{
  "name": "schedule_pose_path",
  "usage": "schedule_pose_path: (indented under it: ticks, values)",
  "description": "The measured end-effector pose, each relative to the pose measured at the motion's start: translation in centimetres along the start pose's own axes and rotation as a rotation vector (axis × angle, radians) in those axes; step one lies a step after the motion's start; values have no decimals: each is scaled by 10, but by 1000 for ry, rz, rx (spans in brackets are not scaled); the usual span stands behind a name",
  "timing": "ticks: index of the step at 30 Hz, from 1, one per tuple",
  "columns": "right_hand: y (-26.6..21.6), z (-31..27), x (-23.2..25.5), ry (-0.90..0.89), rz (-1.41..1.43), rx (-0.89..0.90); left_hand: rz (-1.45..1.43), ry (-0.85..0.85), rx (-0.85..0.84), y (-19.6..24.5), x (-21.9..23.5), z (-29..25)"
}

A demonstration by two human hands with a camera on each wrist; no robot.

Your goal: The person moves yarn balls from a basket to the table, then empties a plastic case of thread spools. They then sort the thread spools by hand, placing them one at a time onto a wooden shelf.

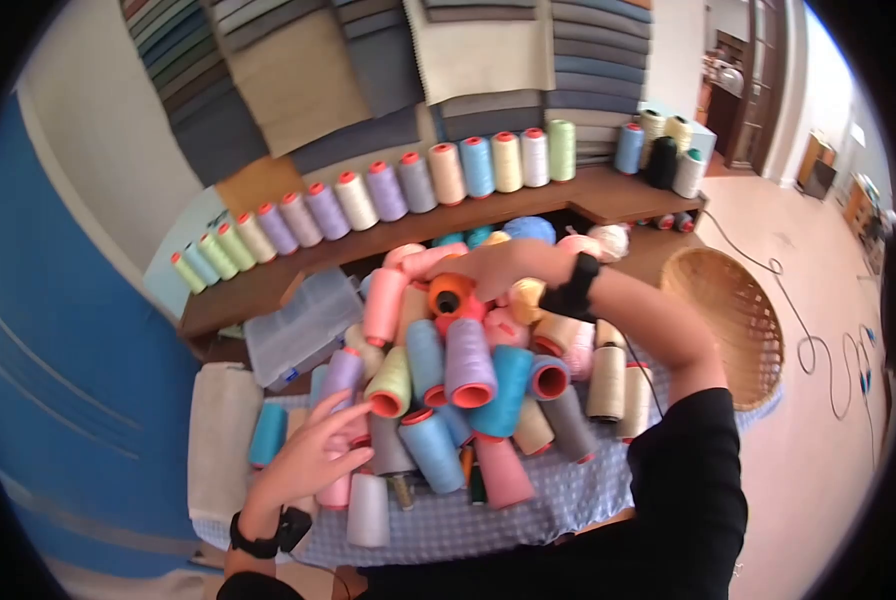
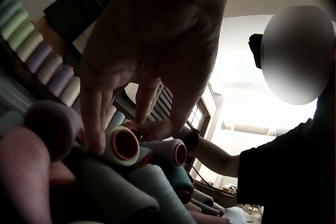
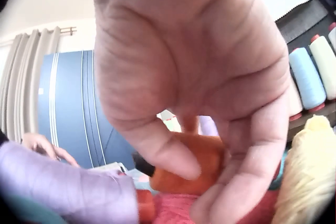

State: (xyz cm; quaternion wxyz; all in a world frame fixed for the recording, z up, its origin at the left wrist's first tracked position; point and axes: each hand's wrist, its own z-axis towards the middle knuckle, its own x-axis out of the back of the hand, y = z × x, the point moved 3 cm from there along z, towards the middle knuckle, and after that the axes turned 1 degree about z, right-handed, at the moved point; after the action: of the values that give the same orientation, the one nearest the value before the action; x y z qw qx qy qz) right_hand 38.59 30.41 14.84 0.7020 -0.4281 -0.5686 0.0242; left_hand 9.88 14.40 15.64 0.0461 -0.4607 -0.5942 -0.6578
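A heap of thread cones covers the middle of the table. At its back, my right hand [image 1: 493,268] grips an orange spool [image 1: 450,296] with a dark core; in the right wrist view the thumb and fingers of the hand [image 3: 194,77] lie around the orange spool [image 3: 186,174]. Beside it are a purple cone [image 3: 73,187] and pale yellow yarn [image 3: 310,171]. Over the heap's front left is my left hand [image 1: 313,455], fingers spread and holding nothing. The left wrist view has that hand [image 2: 149,50] with its fingertips close to a yellow-green cone [image 2: 114,145].
Upright cones line a raised wooden shelf [image 1: 568,205] behind the heap. A clear plastic box [image 1: 303,325] lies at the left, above a beige folded cloth [image 1: 223,440]. To the right is a woven basket [image 1: 733,320]. Fabric swatches [image 1: 488,50] hang behind.
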Motion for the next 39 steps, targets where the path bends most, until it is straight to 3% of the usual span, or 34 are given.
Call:
schedule_pose_path:
  ticks: [1, 3, 4, 6, 8, 9, 10, 12, 14, 16, 18, 21, 27, 31, 33, 36, 38, 39]
  values:
    - [-30, -11, 7, 127, -128, 48, -28, -4, -5, -4, 2, -1]
    - [-20, -11, -6, 266, -435, -224, -67, 15, 1, -13, 7, 0]
    - [-26, -14, -2, 270, -440, -224, -63, 17, -4, -9, 8, 1]
    - [-35, -20, 11, 291, -596, -392, -106, 16, -23, -1, 12, -2]
    - [-40, -43, 39, 629, -465, -282, -112, 25, -14, -2, 16, -5]
    - [-12, -53, 59, 692, -510, -433, -122, 23, -8, -3, 16, -5]
    - [-6, -71, 78, 766, -278, -498, -128, 25, -8, -3, 17, -6]
    - [23, -107, 108, 955, -408, -769, -148, 42, 24, -5, 21, -10]
    - [84, -142, 127, 1194, -396, -786, -170, 44, 34, -6, 22, -10]
    - [139, -173, 137, 1314, -403, -896, -188, 49, 43, -8, 23, -8]
    - [172, -189, 139, 1343, -389, -1082, -173, 30, 60, -10, 23, -5]
    - [193, -197, 137, 1427, -314, -1180, -153, 33, 67, -9, 26, 0]
    - [214, -196, 145, 1586, -353, -1150, -161, 41, 89, -17, 24, 6]
    - [226, -199, 139, 1580, -356, -1135, -211, 42, 114, -20, 23, 10]
    - [250, -207, 140, 1529, -239, -1125, -149, 49, 63, -18, 24, 11]
    - [241, -212, 140, 1500, -198, -1052, -125, 31, 66, -11, 24, 9]
    - [240, -210, 148, 1120, -307, -1076, -151, 66, 51, -11, 21, 8]
    - [218, -207, 145, 1111, -311, -1084, -160, 60, 54, -12, 20, 6]
